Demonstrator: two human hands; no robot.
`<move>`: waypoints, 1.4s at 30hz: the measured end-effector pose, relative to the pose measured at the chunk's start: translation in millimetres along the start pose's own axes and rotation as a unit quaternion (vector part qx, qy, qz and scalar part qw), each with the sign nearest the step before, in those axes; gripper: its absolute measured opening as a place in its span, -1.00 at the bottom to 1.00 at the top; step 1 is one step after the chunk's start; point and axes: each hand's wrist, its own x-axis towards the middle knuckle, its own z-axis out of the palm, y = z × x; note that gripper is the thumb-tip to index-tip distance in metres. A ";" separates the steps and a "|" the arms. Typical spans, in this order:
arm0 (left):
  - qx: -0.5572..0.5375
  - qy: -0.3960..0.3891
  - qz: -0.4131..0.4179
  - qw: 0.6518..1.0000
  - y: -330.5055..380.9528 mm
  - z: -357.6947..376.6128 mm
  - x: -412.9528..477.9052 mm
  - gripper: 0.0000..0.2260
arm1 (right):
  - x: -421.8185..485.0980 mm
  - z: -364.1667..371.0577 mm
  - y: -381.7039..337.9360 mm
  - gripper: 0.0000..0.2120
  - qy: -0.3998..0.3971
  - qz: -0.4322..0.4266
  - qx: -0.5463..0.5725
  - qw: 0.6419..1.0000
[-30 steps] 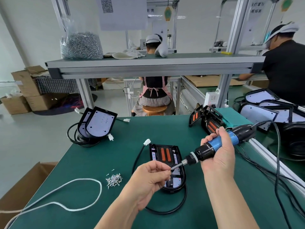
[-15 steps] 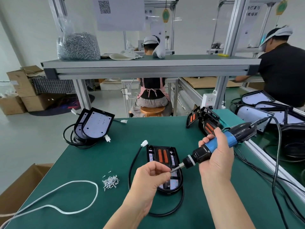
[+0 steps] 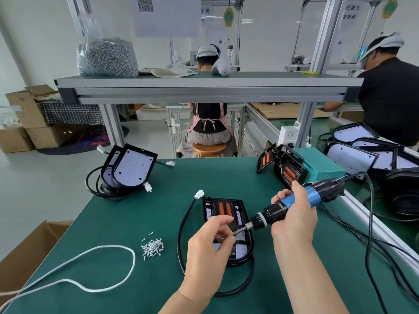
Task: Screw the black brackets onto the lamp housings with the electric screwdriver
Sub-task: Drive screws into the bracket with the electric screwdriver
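Note:
A black lamp housing [image 3: 243, 251] lies on the green table [image 3: 147, 214], with orange strips inside and a black bracket [image 3: 223, 209] on it. My right hand [image 3: 294, 218] grips the blue and black electric screwdriver [image 3: 292, 206], its bit pointing down-left over the housing. My left hand [image 3: 210, 243] pinches a small screw at the bit's tip. A black cable [image 3: 183, 225] with a white plug loops round the housing.
A pile of loose screws [image 3: 153, 247] lies left of the housing, a white cord [image 3: 99, 288] nearer the front edge. Stacked housings [image 3: 131, 168] sit at the back left, more brackets [image 3: 283, 166] and housings at the right. Two people work beyond the shelf.
Both hands and the screwdriver hold nearly the same pose. The view has shifted slightly, so the table's things sit a little further left in frame.

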 end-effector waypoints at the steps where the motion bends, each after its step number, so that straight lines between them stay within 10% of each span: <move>1: 0.008 -0.002 0.004 1.000 0.1 0.8 0.8 -0.59 | 1.3 0.4 0.5 -0.82 -0.001 -0.001 0.001 1.000; 6: 0.071 0.068 0.008 0.995 -13.3 -1.4 10.0 -0.61 | 10.6 4.8 -1.7 -0.84 -0.006 -0.019 -0.003 1.000; 14: 0.089 -0.031 -0.312 0.945 -45.9 -4.6 61.1 -0.22 | 26.0 13.3 -1.2 -0.84 -0.078 -0.122 -0.095 0.985; 42: 0.094 -0.088 -0.316 0.940 -49.1 5.2 72.9 -0.32 | 16.9 18.4 31.8 -0.82 -0.249 -0.154 -0.252 0.922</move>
